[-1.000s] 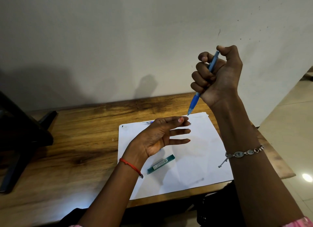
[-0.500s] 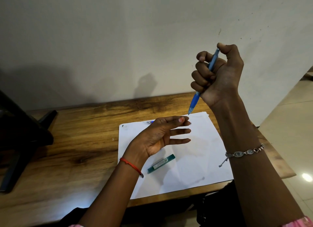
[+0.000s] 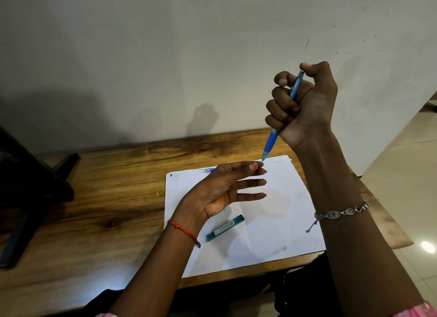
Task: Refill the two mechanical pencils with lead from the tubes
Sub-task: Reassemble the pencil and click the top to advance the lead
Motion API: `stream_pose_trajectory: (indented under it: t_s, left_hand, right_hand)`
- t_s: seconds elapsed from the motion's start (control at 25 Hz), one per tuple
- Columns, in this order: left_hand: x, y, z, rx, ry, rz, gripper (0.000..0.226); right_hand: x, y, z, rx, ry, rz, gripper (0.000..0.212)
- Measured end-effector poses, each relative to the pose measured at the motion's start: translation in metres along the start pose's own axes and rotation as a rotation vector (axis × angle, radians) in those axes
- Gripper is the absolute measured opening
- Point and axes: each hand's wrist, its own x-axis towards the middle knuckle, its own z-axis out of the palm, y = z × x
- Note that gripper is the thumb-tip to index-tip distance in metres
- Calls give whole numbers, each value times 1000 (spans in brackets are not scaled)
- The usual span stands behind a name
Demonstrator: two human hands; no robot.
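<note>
My right hand (image 3: 305,103) is raised above the desk in a fist round a blue mechanical pencil (image 3: 272,142), tip pointing down, thumb on its top end. Just below the tip, my left hand (image 3: 227,189) hovers palm up over the white paper (image 3: 272,222); its thumb and forefinger are pressed together while the other fingers stretch out. Whether a lead lies between them is too small to tell. A green lead tube (image 3: 224,228) lies on the paper below that hand. The second pencil (image 3: 208,170) lies at the paper's far edge, mostly hidden behind my left hand.
The wooden desk (image 3: 106,198) stands against a pale wall. A dark chair or stand (image 3: 30,186) occupies the left end of the desk. The desk's right edge drops to a tiled floor (image 3: 406,174).
My right hand with the blue pencil has dipped very slightly toward my left fingertips. The left hand, the tube and the paper are unchanged.
</note>
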Motion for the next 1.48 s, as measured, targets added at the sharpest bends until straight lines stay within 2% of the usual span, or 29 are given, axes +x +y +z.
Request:
stream_pose_trajectory:
  t_s: [1.48]
  left_hand:
    - [1,-2,-2,1,-3,-2,17]
  right_hand:
    - [-2,0,1,-9,-21,-18,45]
